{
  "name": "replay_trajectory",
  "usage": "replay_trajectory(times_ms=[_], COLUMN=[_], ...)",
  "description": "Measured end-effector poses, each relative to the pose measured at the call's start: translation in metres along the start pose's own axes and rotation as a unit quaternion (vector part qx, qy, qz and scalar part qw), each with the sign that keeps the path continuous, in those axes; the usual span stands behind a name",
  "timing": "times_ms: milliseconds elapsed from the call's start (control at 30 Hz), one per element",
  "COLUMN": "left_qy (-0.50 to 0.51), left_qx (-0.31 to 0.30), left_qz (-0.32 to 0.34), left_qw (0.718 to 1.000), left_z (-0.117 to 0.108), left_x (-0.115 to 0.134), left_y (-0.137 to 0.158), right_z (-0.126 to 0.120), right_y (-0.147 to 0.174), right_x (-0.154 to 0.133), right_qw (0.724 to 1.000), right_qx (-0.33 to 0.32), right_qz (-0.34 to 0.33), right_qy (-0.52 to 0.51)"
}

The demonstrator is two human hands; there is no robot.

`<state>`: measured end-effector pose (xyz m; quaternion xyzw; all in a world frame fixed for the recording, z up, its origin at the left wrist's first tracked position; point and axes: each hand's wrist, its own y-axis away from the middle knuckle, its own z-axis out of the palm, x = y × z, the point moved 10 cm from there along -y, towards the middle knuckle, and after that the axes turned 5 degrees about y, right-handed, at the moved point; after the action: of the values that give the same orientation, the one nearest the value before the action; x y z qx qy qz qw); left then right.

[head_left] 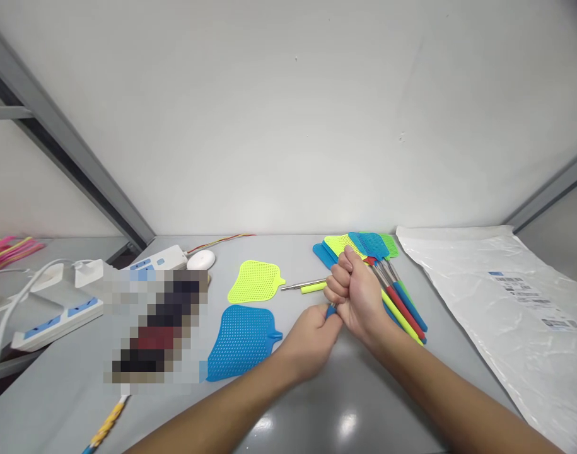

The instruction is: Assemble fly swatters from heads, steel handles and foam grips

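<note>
My left hand (311, 342) is closed on a blue fly swatter handle (331, 310), of which only a short piece shows between my hands. Just above and to the right, my right hand (357, 293) makes a fist around the same handle; what lies inside the fist is hidden. To the left of my hands lie two loose swatter heads, a blue one (243, 340) and a yellow-green one (255, 281). A metal rod (301, 285) and a yellow-green handle (313, 287) reach out from behind my right hand.
Behind my right hand is a pile of fly swatters (371, 244) with coloured handles. A white plastic mailing bag (487, 315) covers the right side. At left are power strips (61, 325), a white round object (201, 260), a cable (107, 424) and a pixelated area.
</note>
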<state>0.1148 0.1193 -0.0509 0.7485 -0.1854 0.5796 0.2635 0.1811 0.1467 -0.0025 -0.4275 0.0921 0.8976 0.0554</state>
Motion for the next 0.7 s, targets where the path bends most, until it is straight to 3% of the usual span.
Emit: replay_trajectory(times_ms=[100, 233, 433, 567, 700], left_qy=[0.009, 0.026, 0.031, 0.084, 0.116], left_qx=[-0.02, -0.031, 0.033, 0.044, 0.096], left_qz=[0.023, 0.114, 0.183, 0.167, 0.127], left_qw=[0.999, 0.993, 0.982, 0.981, 0.98], left_z=[0.004, 0.007, -0.017, -0.025, -0.034], left_x=[0.008, 0.035, 0.046, 0.036, 0.023], left_y=[0.0, 0.007, 0.015, 0.005, -0.003], right_z=[0.007, 0.02, 0.022, 0.019, 0.018], right_y=[0.008, 0.026, 0.038, 0.031, 0.024], right_x=[-0.01, -0.042, -0.076, -0.068, -0.059], right_qw=[1.0, 0.993, 0.97, 0.968, 0.97], right_qx=[-0.013, -0.053, -0.083, -0.097, -0.09], right_qz=[-0.019, -0.081, -0.165, -0.15, -0.131], right_qy=[0.016, 0.073, 0.157, 0.176, 0.186])
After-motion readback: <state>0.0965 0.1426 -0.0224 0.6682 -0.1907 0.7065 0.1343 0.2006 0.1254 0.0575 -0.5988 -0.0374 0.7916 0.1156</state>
